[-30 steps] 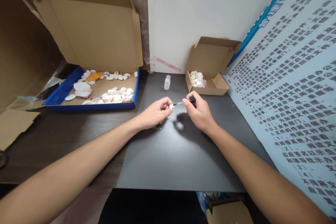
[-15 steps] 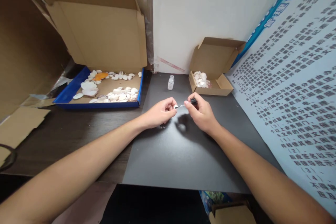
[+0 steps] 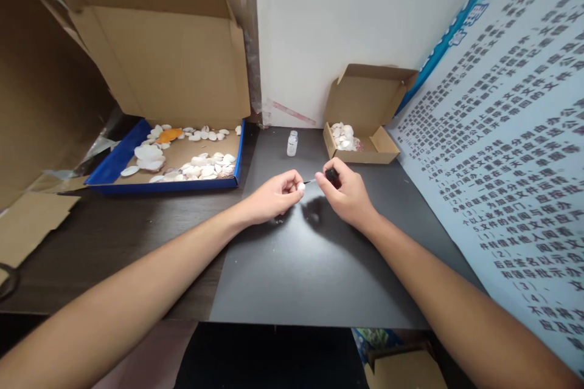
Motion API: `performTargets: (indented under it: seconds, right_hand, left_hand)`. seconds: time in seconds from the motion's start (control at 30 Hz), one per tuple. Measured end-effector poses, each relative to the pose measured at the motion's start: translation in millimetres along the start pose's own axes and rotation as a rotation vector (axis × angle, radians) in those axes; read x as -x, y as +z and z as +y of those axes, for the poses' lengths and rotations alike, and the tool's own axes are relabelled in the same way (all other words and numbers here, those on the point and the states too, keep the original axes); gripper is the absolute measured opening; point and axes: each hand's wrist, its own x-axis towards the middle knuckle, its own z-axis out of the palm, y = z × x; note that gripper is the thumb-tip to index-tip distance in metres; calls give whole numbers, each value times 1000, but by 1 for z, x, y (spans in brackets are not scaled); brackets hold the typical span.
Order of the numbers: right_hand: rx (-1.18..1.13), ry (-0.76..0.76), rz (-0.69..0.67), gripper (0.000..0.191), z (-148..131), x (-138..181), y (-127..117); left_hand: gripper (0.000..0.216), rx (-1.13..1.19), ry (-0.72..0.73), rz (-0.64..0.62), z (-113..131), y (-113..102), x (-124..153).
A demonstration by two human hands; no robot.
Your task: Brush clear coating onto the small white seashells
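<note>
Left hand (image 3: 276, 197) and right hand (image 3: 345, 194) of mine are facing each other above the bench (image 3: 114, 225), each closing its fingertips in a pinch. On the far left, an open blue-sided box (image 3: 196, 185) is holding many pale shells (image 3: 207, 167). On the far right, a smaller cardboard box (image 3: 365, 158) is standing open, with white shells (image 3: 344, 137) filling its left part. Between the boxes, a small bottle (image 3: 292, 144) is standing upright. My right hand is pinching a black-handled brush (image 3: 332, 178), pointing it left. My left hand is pinching a small white piece (image 3: 301, 186) at the brush's tip; whether they are touching, I cannot tell.
</note>
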Motion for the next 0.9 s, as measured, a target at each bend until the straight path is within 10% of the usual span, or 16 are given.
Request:
performTargets:
  seconds: [0.9]
  right_hand:
    - [-60, -45, -22, 21, -7, 3, 0]
  left_hand:
    - [12, 25, 20, 18, -1, 0, 0]
